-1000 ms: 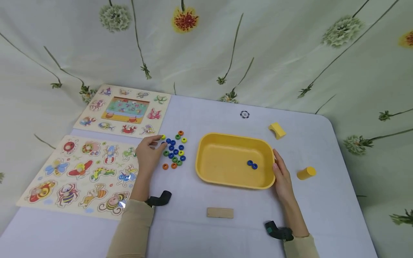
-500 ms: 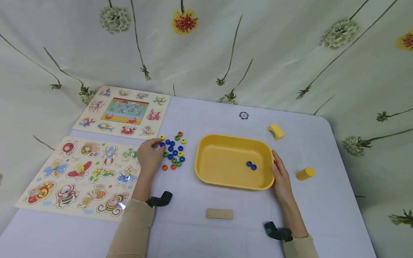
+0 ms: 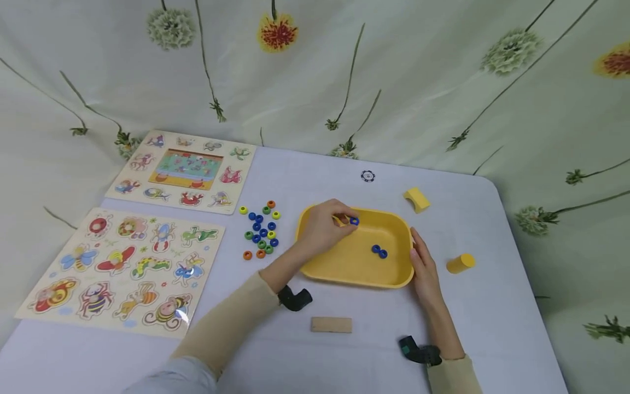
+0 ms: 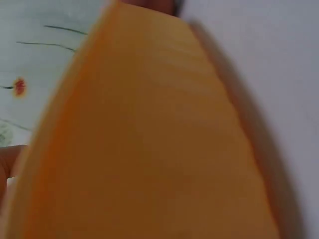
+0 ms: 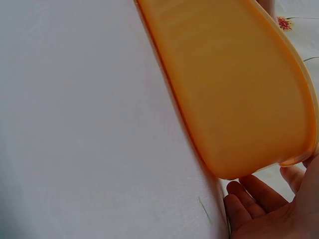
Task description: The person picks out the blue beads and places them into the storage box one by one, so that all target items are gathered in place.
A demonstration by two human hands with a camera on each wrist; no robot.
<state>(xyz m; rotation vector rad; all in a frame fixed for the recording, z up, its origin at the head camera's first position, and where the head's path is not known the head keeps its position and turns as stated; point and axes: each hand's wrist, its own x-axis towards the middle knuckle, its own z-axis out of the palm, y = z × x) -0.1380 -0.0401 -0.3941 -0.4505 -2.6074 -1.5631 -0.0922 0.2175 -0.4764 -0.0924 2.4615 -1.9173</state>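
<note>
My left hand is over the left part of the yellow tray and pinches a blue bead between thumb and fingertips. Two blue beads lie together on the tray's floor, towards its right end. Against that right end rests my right hand, its fingers mostly straight along the outer wall. The right wrist view shows the fingers touching the tray's end from outside. In the blurred left wrist view the tray's wall fills the middle, with part of the left hand at the left edge.
Left of the tray lie loose beads in blue, green, yellow and orange. Two picture puzzle boards are further left. A wooden block lies in front, a yellow cylinder and yellow arch block to the right, a round chip behind.
My left hand has picked a blue bead from the loose group and carried it rightwards over the tray. The right hand has stayed at the tray's right end.
</note>
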